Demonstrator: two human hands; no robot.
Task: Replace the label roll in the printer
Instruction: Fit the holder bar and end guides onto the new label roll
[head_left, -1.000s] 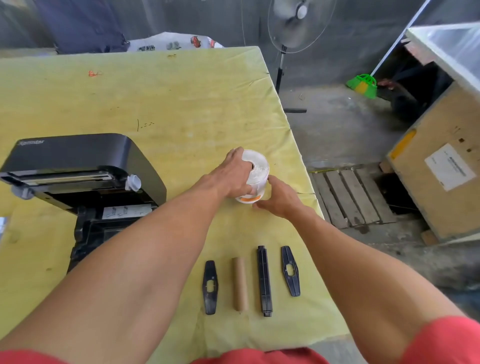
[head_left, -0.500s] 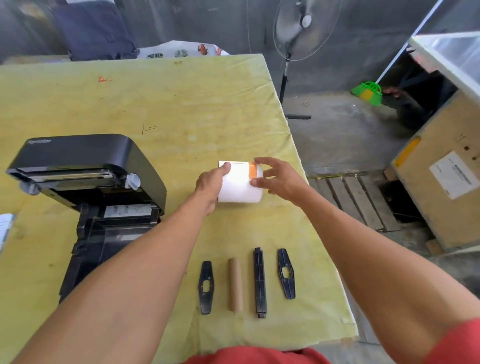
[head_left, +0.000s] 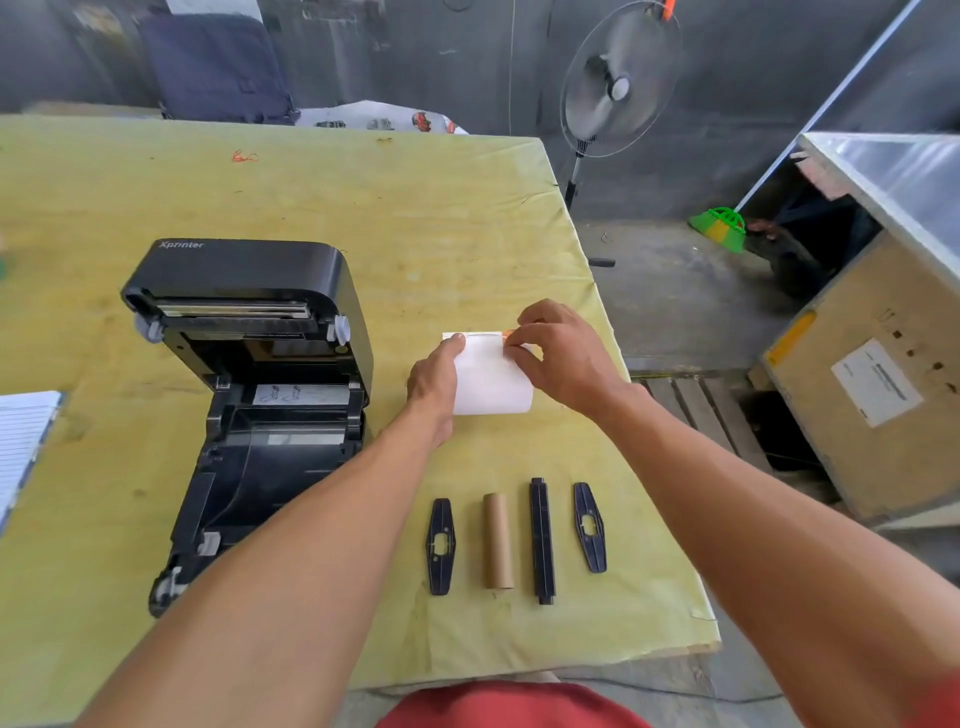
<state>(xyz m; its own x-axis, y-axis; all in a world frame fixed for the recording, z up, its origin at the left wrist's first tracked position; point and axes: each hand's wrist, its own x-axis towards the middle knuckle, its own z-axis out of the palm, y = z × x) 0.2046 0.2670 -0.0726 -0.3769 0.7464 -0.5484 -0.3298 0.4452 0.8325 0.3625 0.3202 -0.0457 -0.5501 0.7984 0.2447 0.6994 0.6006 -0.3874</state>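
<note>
A white label roll (head_left: 491, 382) lies on its side, held above the yellow table between both hands. My left hand (head_left: 434, 382) grips its left end. My right hand (head_left: 563, 356) holds the right end, thumb and forefinger pinching the small orange tab (head_left: 508, 335) at the roll's far edge. The black label printer (head_left: 254, 395) stands to the left with its lid raised and its roll bay bare. Near the front edge lie a brown cardboard core (head_left: 497, 540), a black spindle bar (head_left: 542, 540) and two black flat roll guides (head_left: 441, 545) (head_left: 590, 527).
The yellow table (head_left: 363, 208) ends just right of my right hand and drops to a concrete floor with a wooden pallet (head_left: 696, 410). A lined notepad (head_left: 23, 441) lies at the left edge. A standing fan (head_left: 615, 88) and a plywood crate (head_left: 862, 384) stand beyond.
The roll went from standing on its end on the table to lying sideways between both hands. My right fingers have shifted onto the orange tab. The view has tilted and drawn back.
</note>
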